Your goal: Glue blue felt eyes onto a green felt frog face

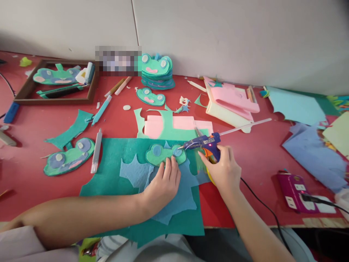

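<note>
My right hand point(225, 167) is closed round the handle of a purple-blue glue gun point(203, 142) with an orange trigger. A long clear glue stick point(245, 126) sticks out of its back. The nozzle points left, at the right blue eye circle of a green felt frog face point(160, 154). Fingertips of my left hand point(166, 178) press on the lower edge of that face, fingers close together. Under it lie blue felt scraps point(180, 200) and a large dark green felt sheet point(109, 200). Scissors with yellow handles are partly hidden behind my right hand.
Finished frog faces are stacked point(157, 72) at the back; another point(68, 156) lies left. A wooden frame point(54, 100) holds felt pieces and markers. Pink felt point(234, 96), blue felt point(316, 153) and a magenta power strip point(293, 191) are right. The gun's black cable point(263, 203) runs toward the front edge.
</note>
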A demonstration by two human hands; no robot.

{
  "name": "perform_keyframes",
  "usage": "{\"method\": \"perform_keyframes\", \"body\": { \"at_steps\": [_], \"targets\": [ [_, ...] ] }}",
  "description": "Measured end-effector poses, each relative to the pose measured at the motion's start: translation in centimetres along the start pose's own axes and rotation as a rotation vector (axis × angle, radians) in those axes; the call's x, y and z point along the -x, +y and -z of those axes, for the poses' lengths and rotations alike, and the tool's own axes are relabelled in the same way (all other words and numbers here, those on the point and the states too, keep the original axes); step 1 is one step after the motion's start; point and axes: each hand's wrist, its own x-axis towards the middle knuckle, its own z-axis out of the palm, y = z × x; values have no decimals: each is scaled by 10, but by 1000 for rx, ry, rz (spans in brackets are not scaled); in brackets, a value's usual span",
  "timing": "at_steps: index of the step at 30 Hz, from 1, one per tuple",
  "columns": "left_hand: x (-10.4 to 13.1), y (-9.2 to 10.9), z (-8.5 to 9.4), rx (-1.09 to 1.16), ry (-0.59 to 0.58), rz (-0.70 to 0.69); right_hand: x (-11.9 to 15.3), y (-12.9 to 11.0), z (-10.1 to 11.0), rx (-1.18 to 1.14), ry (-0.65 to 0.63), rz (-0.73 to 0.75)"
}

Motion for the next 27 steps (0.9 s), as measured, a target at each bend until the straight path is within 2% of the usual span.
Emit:
{"method": "perform_keyframes", "body": {
  "at_steps": [5,8,13,16,19,23,27],
  "targets": [
    [0,0,0,7,1,0,1,-1,0,-4,12,29],
    [0,0,0,5,-2,3,0,-1,-1,-74,5,-5],
    [0,-1,0,5,2,1,-8,2,2,-358,7,-257],
    [0,0,0,15,2,0,-15,8,7,-452,-5,-369],
    [0,0,0,18,2,-4,-23,19,12,-433,18,-414],
    [0,0,0,3,5,-4,-33,40,12,-283,99,-416],
    [0,0,-1,1,13,-2,-41,64,8,-222,78,-451]
  ]
}}
